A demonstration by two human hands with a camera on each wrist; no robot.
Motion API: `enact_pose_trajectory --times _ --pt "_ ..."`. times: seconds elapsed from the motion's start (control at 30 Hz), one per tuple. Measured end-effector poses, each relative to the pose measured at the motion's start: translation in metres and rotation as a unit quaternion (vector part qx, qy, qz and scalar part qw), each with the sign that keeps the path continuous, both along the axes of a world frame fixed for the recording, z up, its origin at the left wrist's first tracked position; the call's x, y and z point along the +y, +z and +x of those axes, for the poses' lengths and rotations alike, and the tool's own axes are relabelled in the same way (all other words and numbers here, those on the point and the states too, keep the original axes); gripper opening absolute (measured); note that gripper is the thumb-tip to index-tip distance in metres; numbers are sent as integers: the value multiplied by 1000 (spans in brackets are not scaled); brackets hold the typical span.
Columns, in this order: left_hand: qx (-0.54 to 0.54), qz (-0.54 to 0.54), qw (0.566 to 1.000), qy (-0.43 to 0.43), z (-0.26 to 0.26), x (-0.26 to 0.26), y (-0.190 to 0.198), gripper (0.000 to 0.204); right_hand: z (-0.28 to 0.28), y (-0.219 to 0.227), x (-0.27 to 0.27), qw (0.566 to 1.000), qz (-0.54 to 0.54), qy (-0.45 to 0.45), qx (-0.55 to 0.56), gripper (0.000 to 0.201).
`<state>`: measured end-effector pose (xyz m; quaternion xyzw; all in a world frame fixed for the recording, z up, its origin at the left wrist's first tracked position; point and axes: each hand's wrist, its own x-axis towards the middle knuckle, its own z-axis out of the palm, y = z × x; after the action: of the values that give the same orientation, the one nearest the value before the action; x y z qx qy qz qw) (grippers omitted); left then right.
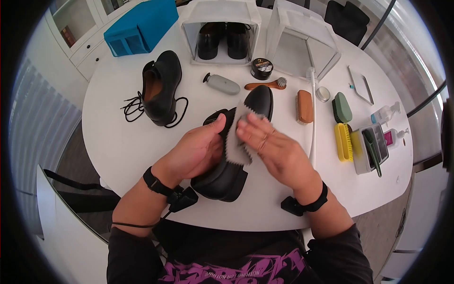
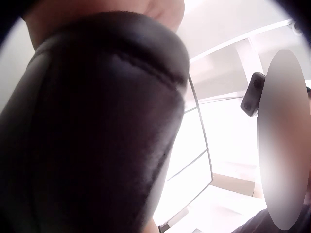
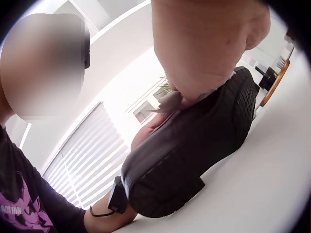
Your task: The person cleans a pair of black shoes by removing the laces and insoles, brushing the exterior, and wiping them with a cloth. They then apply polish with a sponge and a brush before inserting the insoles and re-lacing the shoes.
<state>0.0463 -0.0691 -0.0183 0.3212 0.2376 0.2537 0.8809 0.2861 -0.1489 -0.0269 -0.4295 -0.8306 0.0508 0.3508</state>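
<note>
A black leather shoe (image 1: 222, 173) is tilted on its side at the table's front, toe pointing away from me; its sole and heel (image 3: 160, 196) show in the right wrist view. My left hand (image 1: 196, 149) holds it by the opening, thumb up and most fingers hidden by the shoe. My right hand (image 1: 276, 149) grips a grey cloth with zigzag edges (image 1: 234, 144) and presses it to the shoe's upper, fingertips on the cloth. In the left wrist view the dark shoe (image 2: 97, 136) fills much of the picture, with skin above it.
Another black shoe (image 1: 163, 90), laces loose, stands at left. Behind are a grey bottle (image 1: 222, 84), wooden dauber brush (image 1: 265, 85), black jar (image 1: 262, 68) and white box (image 1: 220, 12) holding shoes. To the right lie a wooden brush (image 1: 305, 106), green brush (image 1: 342, 108) and yellow brush (image 1: 343, 142).
</note>
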Motion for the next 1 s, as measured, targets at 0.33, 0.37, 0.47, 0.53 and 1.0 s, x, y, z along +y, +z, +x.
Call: enact_pose_trajectory --times 0.33,0.37,0.47,0.53,1.0 --pt "96 28 990 -104 -8 1 -14 52 30 -12 6 967 -46 -224 114 42" --pt "96 28 989 -104 -6 -2 -7 52 34 -13 7 959 -51 -255 116 42" --pt "140 24 984 -110 -4 -8 -1 51 48 -20 12 950 -64 -283 116 40" --pt "110 38 983 -142 -10 0 -25 51 42 -8 7 945 -106 -281 132 39" --pt "5 -1 1000 6 5 -5 -5 49 11 -1 0 993 -33 -85 69 44"
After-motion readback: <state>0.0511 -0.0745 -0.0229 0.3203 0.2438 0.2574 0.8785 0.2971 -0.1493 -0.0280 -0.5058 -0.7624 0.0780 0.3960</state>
